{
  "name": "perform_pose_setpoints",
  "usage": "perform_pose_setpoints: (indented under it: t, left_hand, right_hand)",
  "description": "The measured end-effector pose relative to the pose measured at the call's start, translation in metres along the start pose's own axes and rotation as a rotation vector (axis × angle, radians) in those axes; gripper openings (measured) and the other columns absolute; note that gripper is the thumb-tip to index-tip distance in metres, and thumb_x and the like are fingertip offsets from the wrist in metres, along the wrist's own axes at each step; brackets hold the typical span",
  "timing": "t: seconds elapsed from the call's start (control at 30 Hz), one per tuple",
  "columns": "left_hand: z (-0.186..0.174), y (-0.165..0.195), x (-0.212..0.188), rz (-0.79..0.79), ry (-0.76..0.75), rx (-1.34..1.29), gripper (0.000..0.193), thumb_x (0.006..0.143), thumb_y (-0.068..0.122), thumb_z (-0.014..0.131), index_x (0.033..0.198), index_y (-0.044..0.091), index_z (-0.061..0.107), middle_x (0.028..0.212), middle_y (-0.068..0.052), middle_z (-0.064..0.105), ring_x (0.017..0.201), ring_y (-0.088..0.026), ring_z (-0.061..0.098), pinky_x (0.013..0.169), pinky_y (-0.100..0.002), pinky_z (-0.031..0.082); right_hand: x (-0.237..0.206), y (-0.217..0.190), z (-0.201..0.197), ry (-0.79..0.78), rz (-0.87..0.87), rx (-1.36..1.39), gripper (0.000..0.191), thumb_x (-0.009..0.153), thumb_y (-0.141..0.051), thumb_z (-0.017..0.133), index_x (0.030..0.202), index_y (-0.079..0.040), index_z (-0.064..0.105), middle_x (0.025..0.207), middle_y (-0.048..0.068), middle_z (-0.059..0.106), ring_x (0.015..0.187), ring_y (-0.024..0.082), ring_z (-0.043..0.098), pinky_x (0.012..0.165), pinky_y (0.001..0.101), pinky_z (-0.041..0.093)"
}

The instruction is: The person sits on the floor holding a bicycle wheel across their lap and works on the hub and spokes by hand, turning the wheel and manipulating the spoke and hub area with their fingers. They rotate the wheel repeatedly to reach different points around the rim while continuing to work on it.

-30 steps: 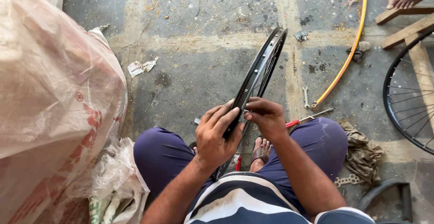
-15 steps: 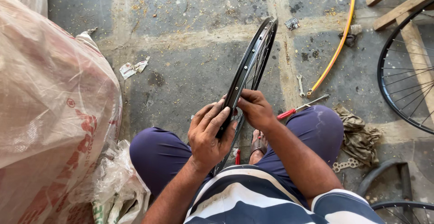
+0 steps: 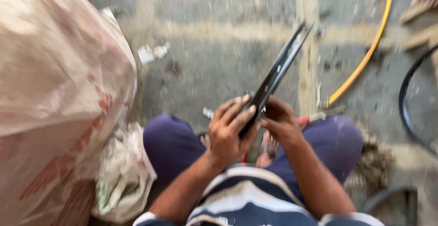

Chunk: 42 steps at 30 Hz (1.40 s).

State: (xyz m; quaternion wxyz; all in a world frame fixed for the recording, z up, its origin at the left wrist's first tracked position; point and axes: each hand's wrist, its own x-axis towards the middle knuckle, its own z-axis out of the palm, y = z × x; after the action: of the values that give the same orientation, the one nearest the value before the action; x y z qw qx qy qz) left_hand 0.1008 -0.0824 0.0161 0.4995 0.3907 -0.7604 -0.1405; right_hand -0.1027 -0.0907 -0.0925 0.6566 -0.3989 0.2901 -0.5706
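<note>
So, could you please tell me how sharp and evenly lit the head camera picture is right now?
In the head view, motion blur smears everything: the black wheel rim, the left hand and right hand gripping it, and the yellow hose. Light is soft and even daylight, with no glare or hard shadows; the big sack looks slightly washed out.

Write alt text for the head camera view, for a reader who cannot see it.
A seated person's left hand and right hand grip the near edge of a black metal bicycle wheel rim standing upright on a concrete floor, in a blurred shot. A large pale plastic sack fills the left side, and a yellow hose curves at right.
</note>
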Motion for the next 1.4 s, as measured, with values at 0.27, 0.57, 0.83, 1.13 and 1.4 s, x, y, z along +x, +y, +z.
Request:
perform_pose_setpoints:
  t: [0.27, 0.57, 0.83, 1.13, 1.4]
  left_hand:
    - [-0.001, 0.011, 0.007, 0.013, 0.043, 0.007, 0.031, 0.088, 0.018, 0.079, 0.114, 0.002, 0.074, 0.126, -0.020, 0.072, 0.118, -0.038, 0.069, 0.103, -0.046, 0.053]
    - [0.004, 0.011, 0.003, 0.046, 0.019, 0.015, 0.032, 0.090, 0.020, 0.078, 0.115, 0.001, 0.074, 0.129, -0.019, 0.072, 0.118, -0.037, 0.068, 0.102, -0.046, 0.054]
    - [0.000, 0.012, -0.002, 0.055, -0.051, 0.017, 0.037, 0.088, 0.012, 0.071, 0.123, -0.002, 0.069, 0.134, -0.023, 0.067, 0.122, -0.040, 0.065, 0.105, -0.048, 0.052]
    - [0.003, 0.005, -0.011, 0.036, -0.106, -0.011, 0.041, 0.090, 0.012, 0.068, 0.128, -0.003, 0.065, 0.136, -0.025, 0.064, 0.127, -0.044, 0.061, 0.108, -0.050, 0.049]
    - [0.016, -0.014, -0.028, -0.012, -0.016, -0.216, 0.084, 0.094, 0.016, 0.074, 0.158, 0.003, 0.021, 0.154, -0.027, 0.049, 0.141, -0.040, 0.055, 0.115, -0.049, 0.048]
  right_hand:
    - [0.018, 0.017, -0.010, 0.091, 0.028, -0.245, 0.039, 0.083, 0.007, 0.073, 0.121, 0.001, 0.069, 0.117, 0.013, 0.072, 0.108, 0.021, 0.067, 0.097, 0.0370, 0.055]
    - [0.017, 0.013, -0.014, 0.069, -0.009, -0.187, 0.048, 0.078, 0.009, 0.077, 0.123, -0.004, 0.067, 0.115, 0.010, 0.072, 0.107, 0.019, 0.069, 0.095, 0.0361, 0.056]
    - [0.012, 0.017, -0.023, -0.125, -0.049, 0.041, 0.025, 0.093, 0.011, 0.084, 0.104, 0.002, 0.064, 0.113, 0.016, 0.073, 0.109, 0.024, 0.070, 0.097, 0.0392, 0.057]
    - [0.009, 0.007, -0.014, -0.162, -0.078, 0.203, 0.018, 0.100, 0.012, 0.080, 0.114, 0.009, 0.069, 0.121, 0.010, 0.068, 0.115, 0.021, 0.064, 0.106, 0.0349, 0.052]
    - [0.002, 0.018, -0.021, 0.223, 0.115, -0.116, 0.055, 0.071, 0.012, 0.078, 0.121, -0.007, 0.066, 0.113, 0.001, 0.068, 0.107, 0.012, 0.065, 0.089, 0.0311, 0.058]
